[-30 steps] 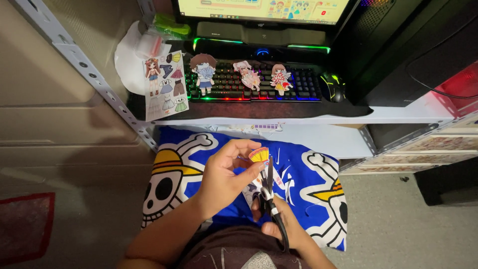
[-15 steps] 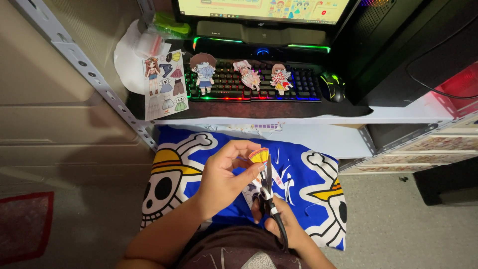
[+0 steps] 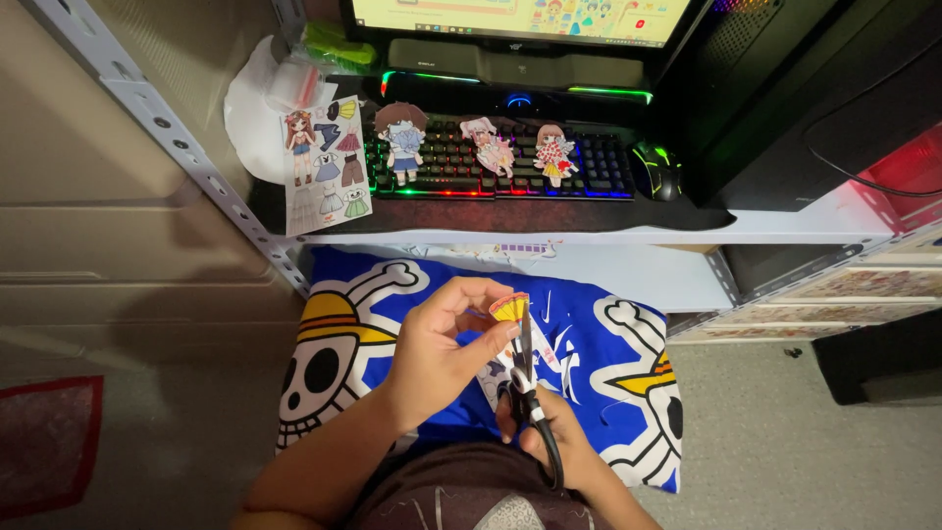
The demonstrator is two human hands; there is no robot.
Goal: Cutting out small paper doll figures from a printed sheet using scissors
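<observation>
My left hand [image 3: 442, 344] pinches a small yellow paper cutout [image 3: 509, 308] between thumb and fingers, above a blue pillow with skull prints [image 3: 608, 344]. My right hand [image 3: 549, 437] grips black-handled scissors [image 3: 525, 368], whose blades point up and meet the edge of the cutout. Both hands are close over my lap.
A lit keyboard [image 3: 491, 162] on the desk carries three paper dolls [image 3: 402, 137]. A sheet of paper doll clothes [image 3: 326, 167] lies left of it, a mouse [image 3: 653, 167] to the right, a monitor [image 3: 510, 15] behind. A metal shelf upright [image 3: 177, 147] runs down the left.
The hands, the scissors and the cutout stay almost in place; only a slight shift of the fingers shows.
</observation>
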